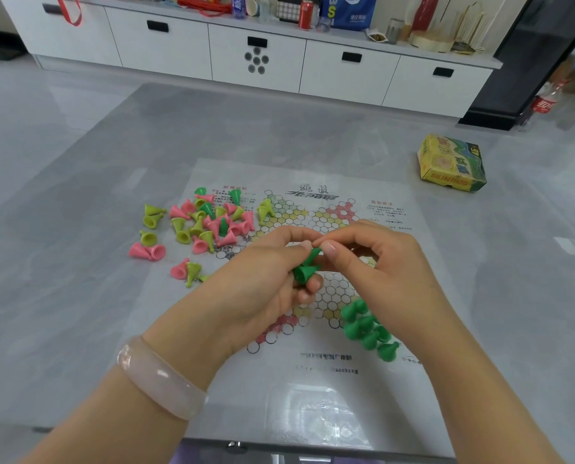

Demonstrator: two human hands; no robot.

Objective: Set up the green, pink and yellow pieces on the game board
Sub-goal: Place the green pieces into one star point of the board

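Note:
A paper game board (313, 380) with a hexagon star lies on the grey table. Both hands meet above its middle. My left hand (259, 289) curls round a green cone piece (304, 271). My right hand (376, 262) pinches the narrow top of a second green piece (314, 254) stacked into the first. Several green pieces (368, 329) stand grouped on the board's near right corner, partly hidden by my right wrist. A loose pile of pink, yellow and green pieces (212, 219) lies at the board's far left. Two yellow pieces (266, 209) stand on the far left star point.
A yellow and green game box (452, 164) lies at the far right of the table (78, 329). A few pink and yellow pieces (149, 251) lie scattered on the table left of the board. White drawers (256, 58) run along the back wall.

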